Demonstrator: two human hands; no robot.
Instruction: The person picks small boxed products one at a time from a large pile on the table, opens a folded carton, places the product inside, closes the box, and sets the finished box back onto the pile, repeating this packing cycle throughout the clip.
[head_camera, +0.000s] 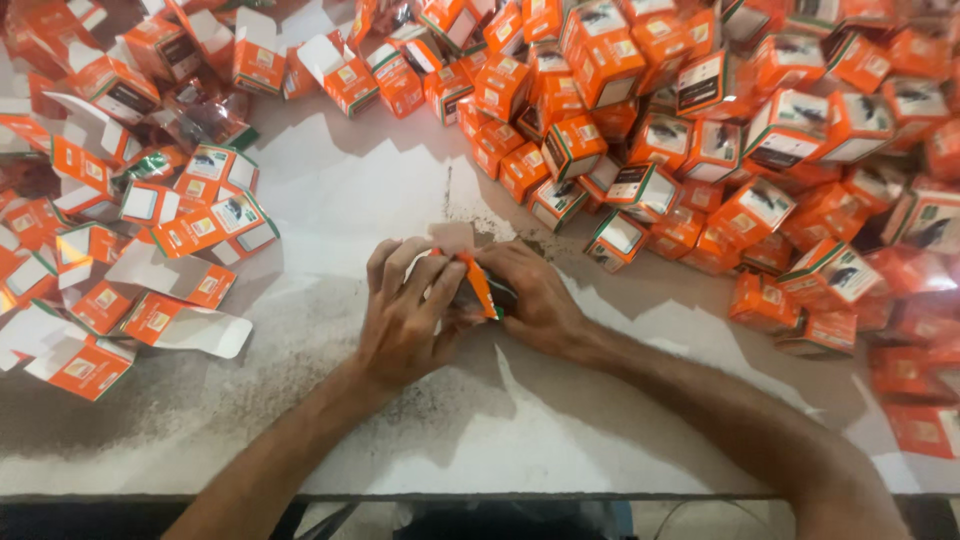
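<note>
While an orange box (478, 283) is gripped by both the left hand (405, 315) and right hand (535, 298), its raised flap (452, 237) could be creased if squeezed hard.

left hand (405, 312): wrapped over a small orange carton (478, 282)
right hand (535, 298): grips the carton's far side
carton flap (452, 237): open, pale
closed cartons (700, 130): heaped right
flat cartons (130, 260): scattered left
table (340, 190): white, gritty
</note>
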